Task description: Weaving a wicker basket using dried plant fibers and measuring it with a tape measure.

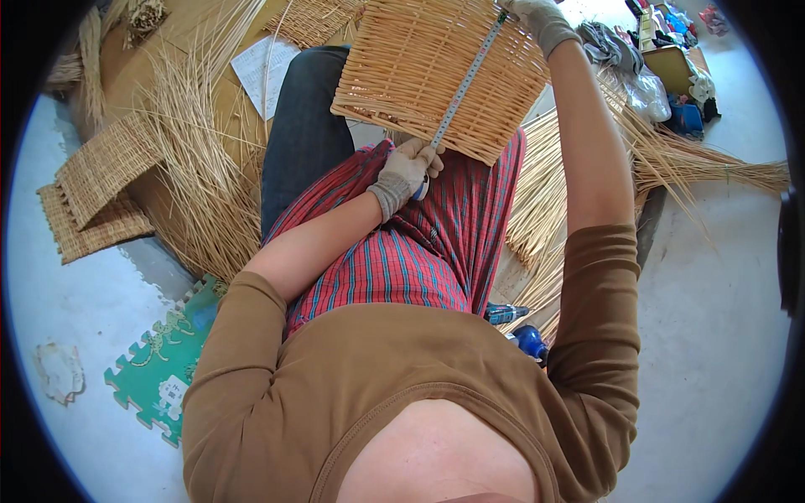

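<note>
A woven rattan panel (402,67) is held up over my lap, with a pale metal tape measure (468,81) stretched across it from top to bottom. My left hand (405,172), in a grey-white work glove, is closed on the tape's case (420,189) just below the panel's lower edge. My right hand (537,18), also gloved, grips the top of the panel at the tape's far end; its fingertips are partly cut off by the frame. A red striped cloth (377,268) covers my lap.
Loose reeds (193,159) and reed bundles (713,172) lie either side. Woven squares (109,168) and paper (256,75) are at left, with a green foam mat (151,386) below. A clutter of bags (646,92) sits upper right; a blue tool (528,339) is beside my hip.
</note>
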Tool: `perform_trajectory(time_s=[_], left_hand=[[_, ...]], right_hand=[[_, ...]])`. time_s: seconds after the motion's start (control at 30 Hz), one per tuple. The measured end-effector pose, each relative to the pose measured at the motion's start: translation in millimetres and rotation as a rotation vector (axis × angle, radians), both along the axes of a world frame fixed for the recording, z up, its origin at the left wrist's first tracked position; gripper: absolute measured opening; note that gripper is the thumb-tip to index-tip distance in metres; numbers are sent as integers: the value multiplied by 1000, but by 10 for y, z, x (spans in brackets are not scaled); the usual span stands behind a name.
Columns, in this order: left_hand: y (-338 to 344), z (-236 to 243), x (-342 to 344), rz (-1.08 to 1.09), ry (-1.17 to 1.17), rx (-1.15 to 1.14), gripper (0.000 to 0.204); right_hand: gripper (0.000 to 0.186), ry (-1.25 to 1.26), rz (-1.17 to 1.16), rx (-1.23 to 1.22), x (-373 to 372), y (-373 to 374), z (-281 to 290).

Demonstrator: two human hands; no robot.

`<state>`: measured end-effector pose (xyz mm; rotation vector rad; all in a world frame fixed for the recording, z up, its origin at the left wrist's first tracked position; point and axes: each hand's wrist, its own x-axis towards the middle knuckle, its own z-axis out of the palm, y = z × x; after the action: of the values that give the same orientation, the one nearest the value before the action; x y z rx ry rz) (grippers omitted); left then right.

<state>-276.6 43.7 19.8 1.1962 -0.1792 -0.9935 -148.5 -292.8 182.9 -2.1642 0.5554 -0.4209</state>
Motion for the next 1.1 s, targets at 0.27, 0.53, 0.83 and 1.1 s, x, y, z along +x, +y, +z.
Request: perform_trajectory(time_s=[0.27, 0.53, 0.83, 1.1], left_hand=[[8, -6, -1, -2, -12, 27, 23], [-215, 116, -178, -110, -13, 39, 26], [-274, -7, -212, -174, 35, 6, 28], [-246, 22, -172, -194, 5, 50, 29]], right_hand=[[26, 51, -254, -370, -37, 508, 164], [31, -133, 164, -21, -649, 291, 425], [37, 213, -281, -423, -610, 445, 379], [65, 292, -414, -430, -546, 512, 456]])
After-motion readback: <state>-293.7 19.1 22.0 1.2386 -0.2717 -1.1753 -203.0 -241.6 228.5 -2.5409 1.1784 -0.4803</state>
